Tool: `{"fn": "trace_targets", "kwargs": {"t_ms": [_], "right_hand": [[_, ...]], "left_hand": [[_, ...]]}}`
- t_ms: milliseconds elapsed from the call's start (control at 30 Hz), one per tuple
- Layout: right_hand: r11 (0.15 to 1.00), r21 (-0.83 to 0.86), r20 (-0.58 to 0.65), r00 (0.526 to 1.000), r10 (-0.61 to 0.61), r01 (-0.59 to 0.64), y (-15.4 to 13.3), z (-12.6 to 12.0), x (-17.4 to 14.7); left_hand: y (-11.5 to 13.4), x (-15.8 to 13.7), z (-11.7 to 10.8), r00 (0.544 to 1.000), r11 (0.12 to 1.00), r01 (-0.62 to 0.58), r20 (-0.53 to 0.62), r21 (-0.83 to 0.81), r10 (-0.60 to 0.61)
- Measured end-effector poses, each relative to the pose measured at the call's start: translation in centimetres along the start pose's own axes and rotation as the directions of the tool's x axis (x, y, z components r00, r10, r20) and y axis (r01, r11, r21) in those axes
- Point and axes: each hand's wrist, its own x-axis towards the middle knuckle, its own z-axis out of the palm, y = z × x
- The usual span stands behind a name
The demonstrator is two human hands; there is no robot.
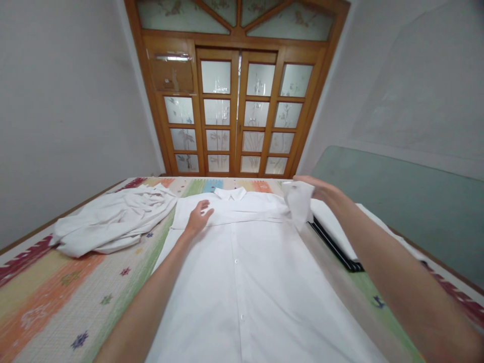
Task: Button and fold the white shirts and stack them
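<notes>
A white button-up shirt [242, 282] lies front side up, its collar [230, 193] at the far end. Above the left chest area, my left hand [199, 217] has its fingers apart and slightly curled, with nothing in them; whether it touches the cloth I cannot tell. On the other side, my right hand [317, 187] is closed on a sleeve [299, 201] of the shirt. That sleeve's end is lifted off the surface and hangs from the fingers, which the cloth partly hides. A fold of white cloth crosses the chest below the collar.
A crumpled heap of white clothing [117, 222] lies on the left. Black hangers [336, 247] and more white fabric [328, 222] lie at the right, beyond my forearm. Underneath is a patterned, striped cloth [75, 297]. Wooden glass-paned doors [237, 116] stand behind, with a pale green panel [401, 196] right.
</notes>
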Motion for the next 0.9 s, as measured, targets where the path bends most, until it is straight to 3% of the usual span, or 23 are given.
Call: {"fn": "trace_targets", "kwargs": {"t_ms": [33,100,200,267,400,500,633,700,767,900], "right_hand": [[0.996,0.051,0.09,0.993,0.073,-0.078,-0.5,1.8,-0.2],[0.983,0.109,0.207,0.971,0.12,-0.144,-1.4,5.5,-0.8],[0.982,0.123,0.228,0.967,0.115,-0.145,-2.1,10.6,-1.7],[0.98,0.14,0.243,0.965,0.101,-0.138,-2.0,13.3,-2.0],[0.979,0.166,0.257,0.964,0.075,-0.12,-1.0,16.9,-2.2],[0.988,0.135,0.245,0.969,0.035,-0.07,0.2,17.9,-2.4],[0.971,-0.139,0.136,0.975,-0.176,0.194,2.6,17.8,-3.4],[0.867,-0.367,0.089,0.94,-0.328,0.337,3.8,17.6,-4.3],[0.746,-0.539,0.075,0.905,-0.419,0.39,4.9,17.3,-5.0],[0.67,-0.681,-0.011,0.91,-0.413,0.296,6.0,16.3,-4.8]], "left_hand": [[0.9,-0.2,0.7,0.992,0.993,0.037,0.127,-0.108,-0.023],[2.8,-0.7,1.9,0.931,0.945,0.143,0.363,-0.294,-0.028],[5.0,-1.6,3.0,0.864,0.887,0.228,0.504,-0.402,0.006],[5.6,-2.1,3.2,0.869,0.908,0.172,0.493,-0.382,0.043],[5.0,-1.7,3.1,0.934,0.964,0.024,0.351,-0.265,0.073],[3.5,-0.6,2.7,0.985,0.968,0.128,0.139,-0.217,-0.099],[2.0,0.8,1.0,0.933,0.85,0.291,-0.066,-0.439,-0.354],[1.7,1.2,-0.2,0.894,0.746,0.329,-0.064,-0.579,-0.444],[1.5,1.3,-1.5,0.859,0.633,0.389,0.015,-0.669,-0.512],[0.9,0.9,-3.0,0.795,0.471,0.52,0.202,-0.712,-0.572]]}}
